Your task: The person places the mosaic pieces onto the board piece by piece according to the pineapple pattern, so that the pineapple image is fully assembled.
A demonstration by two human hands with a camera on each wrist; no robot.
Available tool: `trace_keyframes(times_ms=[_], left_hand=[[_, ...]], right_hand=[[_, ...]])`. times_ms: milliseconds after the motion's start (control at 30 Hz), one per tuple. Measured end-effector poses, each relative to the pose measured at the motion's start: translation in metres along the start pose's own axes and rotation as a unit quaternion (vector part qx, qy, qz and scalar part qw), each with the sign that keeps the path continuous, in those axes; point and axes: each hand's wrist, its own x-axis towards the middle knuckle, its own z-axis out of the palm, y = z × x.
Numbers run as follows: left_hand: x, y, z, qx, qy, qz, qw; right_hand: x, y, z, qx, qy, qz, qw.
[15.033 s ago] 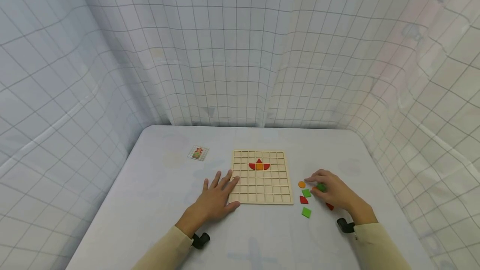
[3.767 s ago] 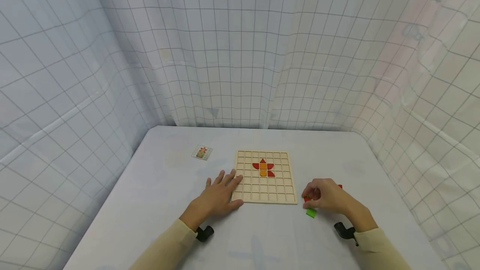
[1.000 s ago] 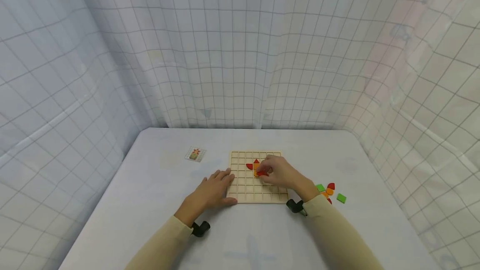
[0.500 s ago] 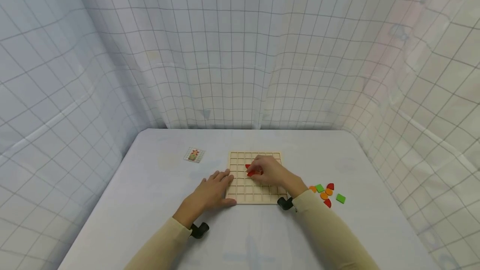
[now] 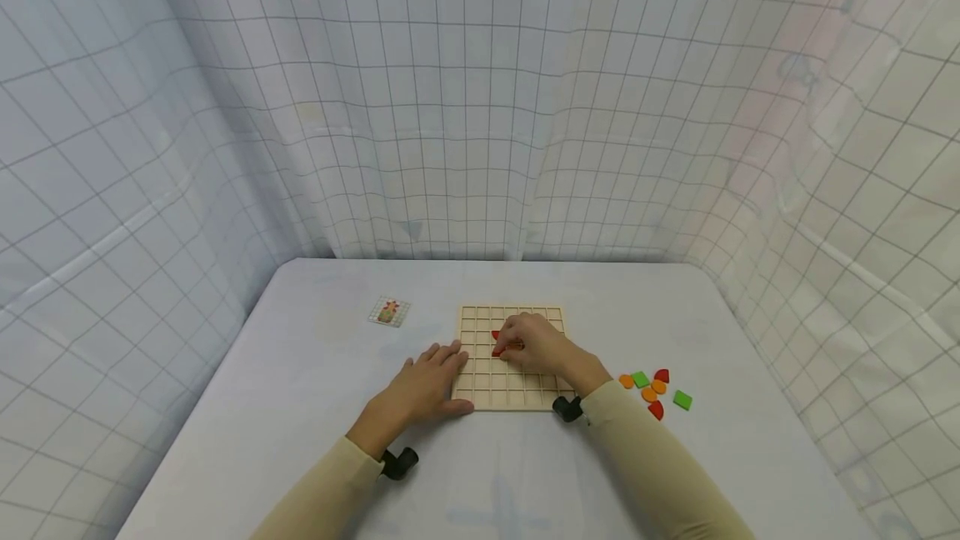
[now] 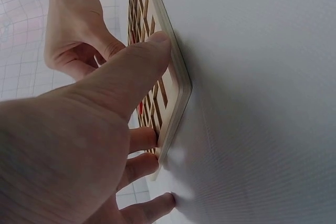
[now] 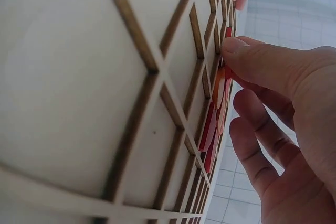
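My right hand (image 5: pixel 536 342) is over the upper middle of a pale wooden grid board (image 5: pixel 513 401), its thumb and finger pinching a small red tile (image 5: pixel 496 352). In the right wrist view, the thumb presses this red tile (image 7: pixel 227 72) beside an orange round tile (image 7: pixel 219 85); another red tile (image 7: pixel 207 129) lies in a cell on the orange one's other side. The hand hides most of the coloured pattern in the head view. My left hand (image 5: pixel 423 386) rests at the board's left edge, fingers spread, with the thumb (image 6: pixel 142 61) on the near corner.
Loose tiles lie right of the board: red ones (image 5: pixel 656 410), orange rounds (image 5: pixel 649 395) and green squares (image 5: pixel 682 400). A small picture card (image 5: pixel 389 312) lies at the back left. Gridded white curtains (image 5: pixel 450 107) surround the white table (image 5: pixel 337 290).
From the loose tiles, my right hand has come onto the board with a red tile and shifted slightly left. Earlier, an orange round and a red tile joined the pattern. My left hand stays.
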Motion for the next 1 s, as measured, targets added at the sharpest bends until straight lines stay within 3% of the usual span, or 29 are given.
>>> trace_keyframes(times_ms=[233,700,933,1000], left_hand=[[-0.001,0.006,-0.005,0.02,-0.012,-0.019,0.9995],[0.002,0.002,-0.002,0.014,-0.013,-0.013,0.9997],[0.015,-0.024,0.025,0.025,0.014,0.016,0.9995],[0.013,-0.021,0.022,0.019,0.007,0.01,0.9997]], right_hand=[[-0.002,0.0,0.001,-0.001,0.0,-0.011,1.0],[-0.002,0.005,0.003,0.005,-0.004,-0.004,1.0],[-0.001,0.008,0.004,0.002,0.004,-0.006,1.0],[0.0,0.009,0.005,0.001,0.004,-0.011,1.0]])
